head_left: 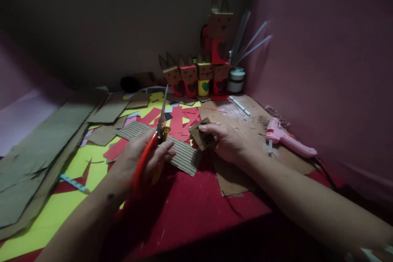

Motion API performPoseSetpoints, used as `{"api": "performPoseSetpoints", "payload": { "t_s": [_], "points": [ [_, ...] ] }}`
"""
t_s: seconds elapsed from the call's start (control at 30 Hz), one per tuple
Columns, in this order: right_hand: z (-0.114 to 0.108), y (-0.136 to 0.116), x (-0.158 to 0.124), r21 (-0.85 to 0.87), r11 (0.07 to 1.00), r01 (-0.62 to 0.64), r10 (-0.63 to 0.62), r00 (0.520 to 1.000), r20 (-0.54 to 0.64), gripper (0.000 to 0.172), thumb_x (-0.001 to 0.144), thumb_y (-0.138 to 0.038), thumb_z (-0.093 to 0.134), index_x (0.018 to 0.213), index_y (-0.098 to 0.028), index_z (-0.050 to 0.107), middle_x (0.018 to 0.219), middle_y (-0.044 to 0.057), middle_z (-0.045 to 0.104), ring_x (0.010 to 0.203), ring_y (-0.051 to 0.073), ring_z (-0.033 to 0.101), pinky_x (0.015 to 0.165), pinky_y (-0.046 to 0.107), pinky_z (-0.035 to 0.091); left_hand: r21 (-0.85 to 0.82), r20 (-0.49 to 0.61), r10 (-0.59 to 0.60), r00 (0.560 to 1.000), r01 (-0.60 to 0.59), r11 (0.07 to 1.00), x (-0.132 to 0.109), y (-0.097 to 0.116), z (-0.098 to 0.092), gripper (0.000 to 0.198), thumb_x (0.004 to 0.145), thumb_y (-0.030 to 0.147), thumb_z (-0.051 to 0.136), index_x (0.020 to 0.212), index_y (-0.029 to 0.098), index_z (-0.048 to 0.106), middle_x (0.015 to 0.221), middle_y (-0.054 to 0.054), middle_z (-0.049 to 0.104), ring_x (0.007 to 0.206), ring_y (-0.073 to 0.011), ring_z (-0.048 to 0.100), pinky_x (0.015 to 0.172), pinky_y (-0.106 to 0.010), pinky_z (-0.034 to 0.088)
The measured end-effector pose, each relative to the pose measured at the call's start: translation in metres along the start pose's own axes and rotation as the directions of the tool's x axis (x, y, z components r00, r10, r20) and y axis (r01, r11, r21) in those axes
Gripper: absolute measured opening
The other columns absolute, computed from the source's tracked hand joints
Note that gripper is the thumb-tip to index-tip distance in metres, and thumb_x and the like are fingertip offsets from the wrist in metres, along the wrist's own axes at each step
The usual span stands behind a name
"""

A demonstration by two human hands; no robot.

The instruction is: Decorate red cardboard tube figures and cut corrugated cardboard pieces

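Observation:
My left hand is closed round a pair of scissors with orange-red handles. The blades point up and away from me. A small yellow part shows by the fingers; I cannot tell whether it belongs to the scissors. Between thumb and fingers, my right hand grips a small brown cardboard piece with dark print on it. Below the left hand lies a strip of corrugated cardboard, partly hidden by that hand. A flat cardboard sheet lies under my right forearm.
A pink glue gun rests at the right, its cord trailing off. Cardboard figures with pointed ears stand at the back beside a white jar. Red paper scraps, yellow paper and large cardboard sheets cover the left and middle.

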State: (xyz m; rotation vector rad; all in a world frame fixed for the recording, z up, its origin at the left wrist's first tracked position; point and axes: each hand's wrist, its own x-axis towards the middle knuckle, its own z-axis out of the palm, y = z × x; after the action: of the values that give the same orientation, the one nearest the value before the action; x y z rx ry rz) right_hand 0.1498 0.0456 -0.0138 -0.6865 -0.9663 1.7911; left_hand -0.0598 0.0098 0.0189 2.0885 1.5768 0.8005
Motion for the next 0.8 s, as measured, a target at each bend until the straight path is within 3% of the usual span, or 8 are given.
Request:
{"api": "performPoseSetpoints", "payload": {
  "t_s": [0.13,0.23,0.3,0.43,0.57,0.63,0.8],
  "points": [
    [0.004,-0.001,-0.002,0.011,0.998,0.060,-0.060,0.998,-0.005,0.011,0.069,-0.022,0.069,0.078,-0.016,0.069,0.072,0.003,0.067,0.067,0.015,0.056,0.069,0.030,0.045,-0.339,0.126,-0.070,0.989,0.110,0.934,-0.001,0.009,0.000,0.041,0.079,0.039,0.066,0.116,0.023,0.061,0.098,-0.007,0.073,0.079,-0.0199,0.067,0.065,-0.026,0.053],
    [0.007,0.000,-0.007,-0.017,0.997,0.077,-0.076,0.997,0.028,0.016,0.070,-0.023,0.073,0.085,-0.018,0.070,0.080,0.003,0.068,0.074,0.016,0.059,0.077,0.032,0.045,-0.554,0.226,-0.131,0.965,0.238,0.798,-0.002,0.018,0.007,0.043,0.074,0.036,0.073,0.113,0.021,0.062,0.084,-0.004,0.071,0.066,-0.0180,0.065,0.055,-0.026,0.051],
    [0.009,0.000,-0.009,-0.052,0.994,0.094,-0.095,0.995,-0.012,0.017,0.068,-0.021,0.076,0.083,-0.019,0.068,0.081,0.001,0.067,0.074,0.015,0.060,0.075,0.031,0.045,-0.623,0.254,-0.129,0.958,0.264,0.737,-0.002,0.025,0.012,0.048,0.070,0.033,0.076,0.114,0.020,0.062,0.084,-0.005,0.071,0.068,-0.0198,0.066,0.058,-0.028,0.053],
    [0.010,0.001,-0.010,-0.109,0.986,0.126,-0.134,0.988,-0.073,0.017,0.065,-0.019,0.078,0.077,-0.019,0.065,0.076,-0.002,0.065,0.070,0.014,0.058,0.069,0.029,0.045,-0.677,0.216,-0.153,0.964,0.261,0.688,-0.004,0.035,0.017,0.049,0.066,0.026,0.078,0.113,0.020,0.063,0.099,-0.007,0.072,0.087,-0.0235,0.068,0.074,-0.029,0.055],
    [0.010,0.002,-0.012,-0.099,0.981,0.170,-0.172,0.985,-0.011,0.019,0.065,-0.016,0.079,0.081,-0.020,0.068,0.079,-0.002,0.067,0.073,0.012,0.061,0.073,0.028,0.047,-0.561,0.082,-0.214,0.973,0.223,0.797,-0.005,0.032,0.017,0.033,0.067,0.033,0.078,0.095,0.019,0.067,0.070,-0.001,0.064,0.059,-0.0161,0.059,0.051,-0.025,0.048],
    [0.010,0.003,-0.013,-0.065,0.981,0.180,-0.178,0.983,0.032,0.026,0.064,-0.014,0.080,0.087,-0.020,0.069,0.084,-0.002,0.069,0.077,0.012,0.063,0.076,0.028,0.049,-0.549,0.020,-0.221,0.975,0.196,0.813,-0.004,0.027,0.017,0.029,0.068,0.034,0.078,0.090,0.019,0.066,0.065,0.001,0.061,0.055,-0.0143,0.054,0.047,-0.024,0.045],
    [0.009,0.007,-0.014,-0.093,0.978,0.186,-0.172,0.974,0.144,0.030,0.067,-0.015,0.079,0.095,-0.021,0.071,0.093,0.000,0.072,0.084,0.014,0.064,0.079,0.029,0.049,-0.706,0.053,-0.153,0.987,0.145,0.693,-0.003,0.018,0.020,0.025,0.074,0.031,0.075,0.095,0.022,0.064,0.088,-0.001,0.068,0.074,-0.0170,0.062,0.064,-0.025,0.052]
  ]
}}
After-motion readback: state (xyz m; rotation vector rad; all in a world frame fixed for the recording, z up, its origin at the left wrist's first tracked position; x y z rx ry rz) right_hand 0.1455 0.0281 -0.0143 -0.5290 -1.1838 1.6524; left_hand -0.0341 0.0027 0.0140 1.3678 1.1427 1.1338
